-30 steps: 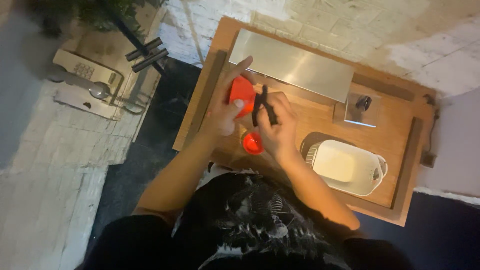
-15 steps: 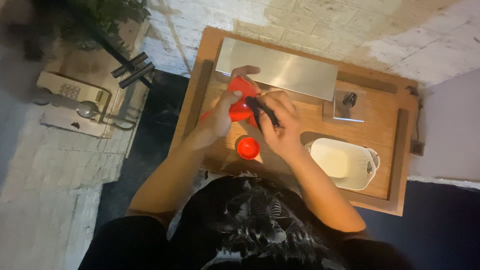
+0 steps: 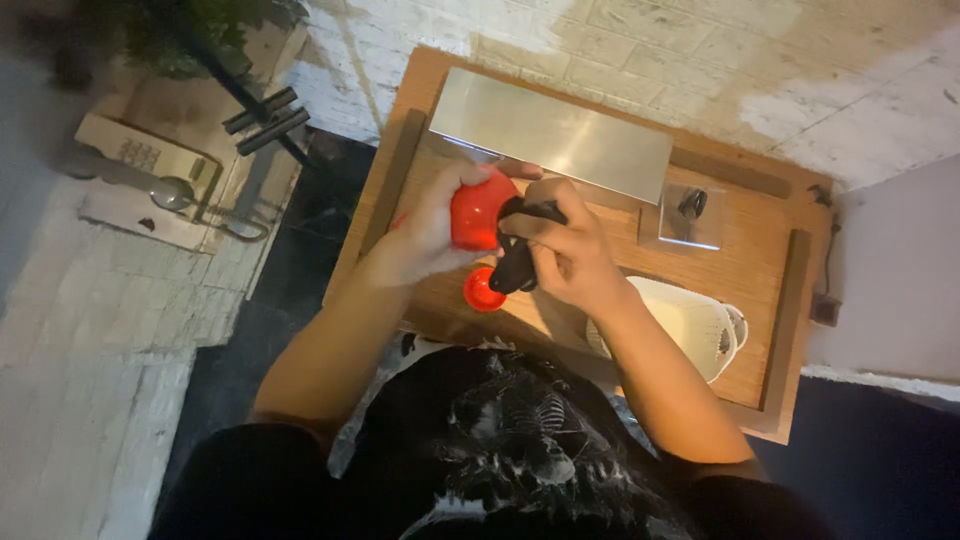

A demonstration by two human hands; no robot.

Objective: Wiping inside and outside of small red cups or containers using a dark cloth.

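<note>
Torso: the person's dark printed shirt [image 3: 500, 450] fills the near edge of the view, with both forearms reaching forward over the worktop [image 3: 760, 260].
Red cap: a small round red cap [image 3: 484, 291] lies flat on the worktop, just below the hands and apart from them.
Left hand: the left hand [image 3: 425, 235] is wrapped around a rounded red object [image 3: 477, 210]; fingers closed on its far and left sides, thumb on the near side. The object is held above the worktop, over its left half.
Right hand: the right hand [image 3: 568, 250] grips a black tool [image 3: 517, 260]; fingers curled shut around its handle. The tool's upper end touches the red object's right side.
White container: a white tub [image 3: 690, 320] sits on the worktop to the right, partly hidden by the right forearm.
Metal plate: a long steel plate [image 3: 550, 135] lies along the worktop's far edge.
Small square piece: a glossy square with a dark knob [image 3: 692, 212] sits right of the plate.
Floor, left: a beige telephone [image 3: 140, 180] rests on pale tiles, well apart.
</note>
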